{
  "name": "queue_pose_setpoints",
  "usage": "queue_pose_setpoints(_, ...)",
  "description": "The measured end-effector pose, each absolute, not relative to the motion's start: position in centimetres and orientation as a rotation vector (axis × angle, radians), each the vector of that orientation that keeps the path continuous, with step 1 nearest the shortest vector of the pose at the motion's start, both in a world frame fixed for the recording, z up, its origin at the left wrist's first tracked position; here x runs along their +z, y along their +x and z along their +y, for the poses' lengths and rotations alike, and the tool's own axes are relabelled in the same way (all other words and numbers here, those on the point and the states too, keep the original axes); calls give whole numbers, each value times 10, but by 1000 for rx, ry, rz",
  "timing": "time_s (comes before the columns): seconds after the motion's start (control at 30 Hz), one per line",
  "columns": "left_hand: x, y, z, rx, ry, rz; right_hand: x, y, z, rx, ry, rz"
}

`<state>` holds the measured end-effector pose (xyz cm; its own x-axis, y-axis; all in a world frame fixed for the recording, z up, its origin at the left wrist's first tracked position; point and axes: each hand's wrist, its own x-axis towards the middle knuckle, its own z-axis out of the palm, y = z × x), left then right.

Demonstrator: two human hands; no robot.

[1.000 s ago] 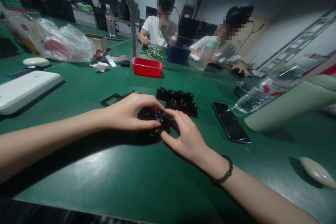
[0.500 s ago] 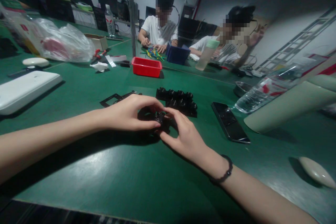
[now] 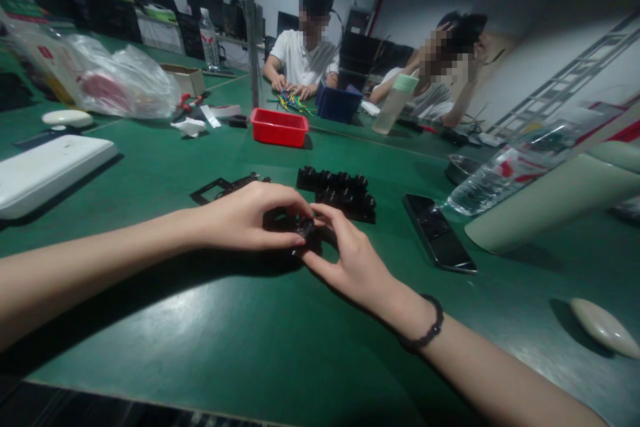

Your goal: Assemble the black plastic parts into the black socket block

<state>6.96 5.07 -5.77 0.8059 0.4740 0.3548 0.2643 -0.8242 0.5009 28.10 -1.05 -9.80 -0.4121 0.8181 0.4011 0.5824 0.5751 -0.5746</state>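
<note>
One cream oval (image 3: 604,327) lies at the near right of the green table (image 3: 225,347). A dark bracelet (image 3: 437,330) rings the wrist of the right hand (image 3: 350,247). Its thumb and finger pinch the right side of a small black part (image 3: 304,230); the left hand (image 3: 250,217) pinches the same part from the left, thumb on the near side, fingers curled over the far side. The part sits between the two hands, mostly hidden by fingers; whether it touches the table, I cannot tell.

To the right lie a phone (image 3: 440,233) and, past it, a tilted green flask (image 3: 545,197). Just beyond the hands are a flat black frame (image 3: 207,192), partly covered by the left hand, and two knobbed black rows (image 3: 333,180). A white case (image 3: 55,170) lies far left. Farther off stand a red tray (image 3: 280,128) and a blue bin (image 3: 337,103); coloured wires (image 3: 293,102) lie at the hands of one of two seated people (image 3: 305,57).
</note>
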Motion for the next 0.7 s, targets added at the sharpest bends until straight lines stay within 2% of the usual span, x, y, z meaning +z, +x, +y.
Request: queue_pose_setpoints(0.7, -61, 70, 52, 649, 2605, 504, -100, 282, -11, 424, -1117, -2144)
